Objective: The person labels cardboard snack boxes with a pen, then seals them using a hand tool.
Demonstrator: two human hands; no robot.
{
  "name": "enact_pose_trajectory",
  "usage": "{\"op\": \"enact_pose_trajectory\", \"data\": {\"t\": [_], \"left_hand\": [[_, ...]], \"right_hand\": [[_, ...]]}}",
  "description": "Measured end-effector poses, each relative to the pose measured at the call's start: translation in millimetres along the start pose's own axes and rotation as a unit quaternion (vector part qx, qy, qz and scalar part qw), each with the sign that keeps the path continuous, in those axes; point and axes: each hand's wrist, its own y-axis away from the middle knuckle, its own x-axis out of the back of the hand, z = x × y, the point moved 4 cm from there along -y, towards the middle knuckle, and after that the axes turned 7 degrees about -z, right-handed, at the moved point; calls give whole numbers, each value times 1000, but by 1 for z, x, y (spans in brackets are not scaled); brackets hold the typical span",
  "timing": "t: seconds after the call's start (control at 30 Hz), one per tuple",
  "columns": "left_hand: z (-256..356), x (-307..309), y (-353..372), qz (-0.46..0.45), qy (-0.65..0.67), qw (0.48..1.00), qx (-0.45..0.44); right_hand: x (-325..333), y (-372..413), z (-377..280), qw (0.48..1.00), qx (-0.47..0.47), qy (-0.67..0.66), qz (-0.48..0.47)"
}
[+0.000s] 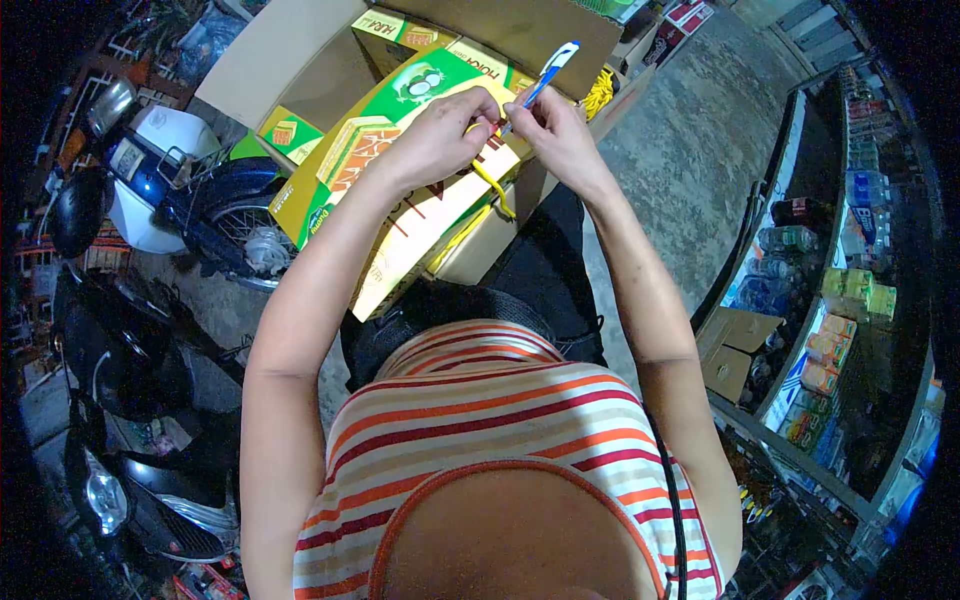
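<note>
A green and yellow printed HURA box (350,165) lies tilted across a large open cardboard carton in front of me. My left hand (450,135) is over the box's upper part, its fingers curled and pinched around a bit of yellow cord. The yellow cord (492,188) hangs down below the hands along the box's edge. My right hand (560,135) is just beside the left, closed on a blue and white pen (552,70) that points up and to the right. The fingertips of both hands nearly meet, so what lies between them is partly hidden.
Inside the large carton (285,45) are more HURA boxes (290,132). A bundle of yellow cord (598,95) hangs at its right side. Motorbikes (150,190) stand on the left. Shelves with bottles (785,240) and a small cardboard box (735,350) are on the right.
</note>
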Motion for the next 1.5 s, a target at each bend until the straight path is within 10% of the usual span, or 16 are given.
{"op": "enact_pose_trajectory", "data": {"t": [0.57,1.1,1.17,1.27,1.37,1.5], "left_hand": [[6,14,45,-13,209,976,66],[8,98,233,87,229,942,230],[7,89,227,94,242,943,208],[8,68,207,105,285,942,147],[9,52,192,119,381,909,122],[0,41,191,138,468,867,103]], "right_hand": [[8,-1,10,991,-59,-104,60],[3,8,-21,979,9,-172,109],[-10,17,-63,977,183,-105,37],[-49,42,-114,986,57,-110,-111],[-89,56,-135,967,193,51,-156],[-106,60,-115,971,117,74,-195]]}}
